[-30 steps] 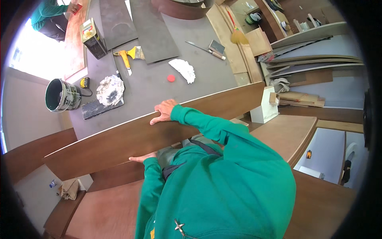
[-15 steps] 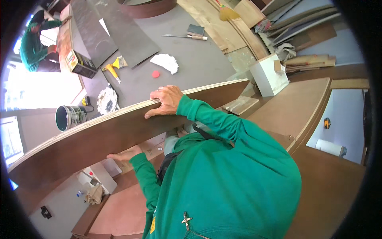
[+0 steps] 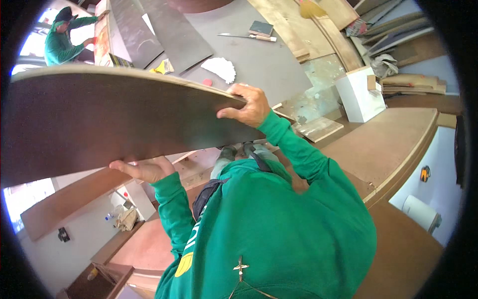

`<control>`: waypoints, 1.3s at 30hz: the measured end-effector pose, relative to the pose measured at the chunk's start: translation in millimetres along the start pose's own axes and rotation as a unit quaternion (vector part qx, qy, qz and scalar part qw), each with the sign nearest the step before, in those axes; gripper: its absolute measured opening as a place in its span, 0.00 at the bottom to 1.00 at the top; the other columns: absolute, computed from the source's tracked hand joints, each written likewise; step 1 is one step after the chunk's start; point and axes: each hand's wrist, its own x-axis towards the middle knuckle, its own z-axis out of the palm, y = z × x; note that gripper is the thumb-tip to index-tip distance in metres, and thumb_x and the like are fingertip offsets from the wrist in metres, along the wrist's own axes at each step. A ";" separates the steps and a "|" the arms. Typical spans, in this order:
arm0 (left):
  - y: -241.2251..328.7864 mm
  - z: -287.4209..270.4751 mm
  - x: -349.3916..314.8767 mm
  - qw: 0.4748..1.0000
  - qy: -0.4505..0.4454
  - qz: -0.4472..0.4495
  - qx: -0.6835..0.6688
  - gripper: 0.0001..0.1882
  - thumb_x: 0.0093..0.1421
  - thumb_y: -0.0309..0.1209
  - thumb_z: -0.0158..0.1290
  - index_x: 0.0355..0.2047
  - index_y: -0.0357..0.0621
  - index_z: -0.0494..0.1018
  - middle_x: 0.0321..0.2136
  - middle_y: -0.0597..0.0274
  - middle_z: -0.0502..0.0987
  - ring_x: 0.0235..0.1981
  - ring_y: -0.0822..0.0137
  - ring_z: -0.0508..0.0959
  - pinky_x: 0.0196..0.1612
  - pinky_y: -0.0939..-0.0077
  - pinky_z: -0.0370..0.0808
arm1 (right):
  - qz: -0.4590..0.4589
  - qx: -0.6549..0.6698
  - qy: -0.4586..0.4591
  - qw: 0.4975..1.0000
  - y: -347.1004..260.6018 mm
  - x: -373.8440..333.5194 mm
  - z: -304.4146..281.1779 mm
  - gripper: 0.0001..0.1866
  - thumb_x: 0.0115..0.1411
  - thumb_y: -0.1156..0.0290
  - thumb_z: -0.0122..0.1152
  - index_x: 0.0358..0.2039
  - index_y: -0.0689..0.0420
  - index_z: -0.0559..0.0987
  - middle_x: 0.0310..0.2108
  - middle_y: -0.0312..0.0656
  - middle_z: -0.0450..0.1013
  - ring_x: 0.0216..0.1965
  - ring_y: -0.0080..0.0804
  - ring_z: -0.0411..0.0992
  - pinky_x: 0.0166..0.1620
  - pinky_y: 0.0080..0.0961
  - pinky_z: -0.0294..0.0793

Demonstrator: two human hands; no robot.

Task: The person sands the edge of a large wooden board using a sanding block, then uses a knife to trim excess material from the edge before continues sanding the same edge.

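Note:
A long dark-brown plywood panel (image 3: pixel 109 119) with a pale layered edge stands on edge across the left half of the view. My right hand (image 3: pixel 249 105) grips its upper edge near the right end, thumb on the brown face and fingers over the top. Along the lower edge, my left hand (image 3: pixel 144 169) holds the panel from below, with some fingers hidden by it. Just beyond the top edge, a white rag (image 3: pixel 219 70) and a red disc (image 3: pixel 207 82) lie on a grey worktable (image 3: pixel 279 65); the panel partly covers a yellow brush (image 3: pixel 162 67).
A long thin blade (image 3: pixel 239 35) and a dark block (image 3: pixel 261 28) lie on the worktable. At right are a white box (image 3: pixel 361 94), stacked boards (image 3: pixel 413 83) and a curved brown cabinet top (image 3: pixel 383 149). Another person (image 3: pixel 64 45) in green works at the far left.
The panel has risen closer to me and swung, its left part now covering the bucket and the crumpled stained rag. Both hands moved with it, the right one slightly up and rightward.

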 end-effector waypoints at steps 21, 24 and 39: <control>36.2 57.5 -45.7 0.992 -0.098 0.056 0.048 0.33 0.68 0.54 0.49 0.57 0.34 0.68 0.48 0.59 0.73 0.48 0.71 0.69 0.51 0.75 0.66 | 0.119 0.307 0.109 0.938 56.9 -51.2 10.5 0.42 0.50 0.39 0.72 0.48 0.65 0.75 0.43 0.41 0.74 0.41 0.33 0.72 0.46 0.31 0.72; 41.3 45.0 -39.1 0.988 -0.097 0.053 0.106 0.33 0.65 0.57 0.52 0.49 0.35 0.72 0.39 0.61 0.76 0.40 0.72 0.72 0.43 0.75 0.70 | 0.112 0.288 0.108 0.945 49.8 -53.2 17.7 0.41 0.51 0.37 0.70 0.47 0.66 0.75 0.42 0.40 0.74 0.41 0.33 0.71 0.45 0.32 0.72; 77.8 16.2 -20.4 0.932 -0.085 0.100 0.339 0.37 0.53 0.65 0.59 0.35 0.38 0.75 0.29 0.47 0.75 0.33 0.51 0.77 0.39 0.61 0.72 | 0.109 0.216 -0.007 0.970 47.5 -84.8 79.4 0.42 0.59 0.32 0.56 0.45 0.67 0.75 0.42 0.42 0.72 0.43 0.35 0.68 0.49 0.35 0.68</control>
